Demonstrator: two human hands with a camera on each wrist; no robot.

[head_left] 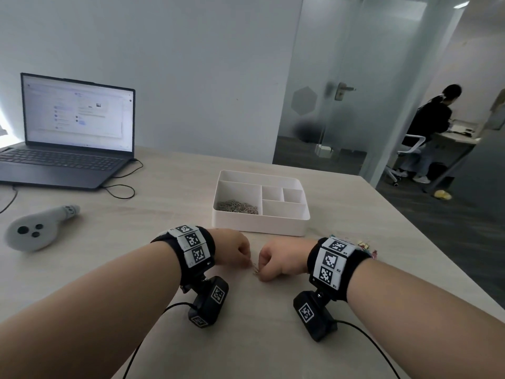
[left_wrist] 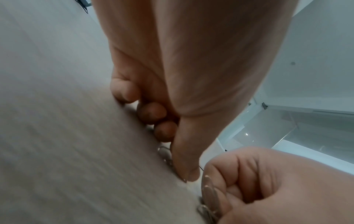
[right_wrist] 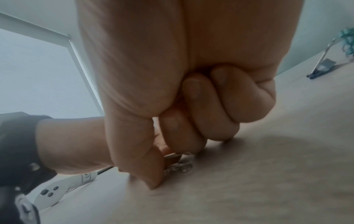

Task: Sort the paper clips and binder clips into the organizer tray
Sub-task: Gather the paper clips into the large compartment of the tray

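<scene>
The white organizer tray (head_left: 259, 227) stands mid-table, with a heap of silver paper clips (head_left: 237, 207) in its large left compartment; the other compartments look bare. Just in front of it my two hands meet over a few loose paper clips (head_left: 255, 268) on the table. My left hand (head_left: 247, 259) has its fingers curled, and its thumb pinches clips (left_wrist: 165, 155) against the tabletop. My right hand (head_left: 263, 269) is curled too, thumb and fingers pinching a small bunch of clips (right_wrist: 178, 166). Coloured binder clips (head_left: 364, 246) lie behind my right wrist.
An open laptop (head_left: 68, 149) with its cable sits at the back left. A grey handheld controller (head_left: 35, 231) lies on the left. The table's right edge runs diagonally near the binder clips (right_wrist: 321, 68). A person sits at a desk beyond the glass door.
</scene>
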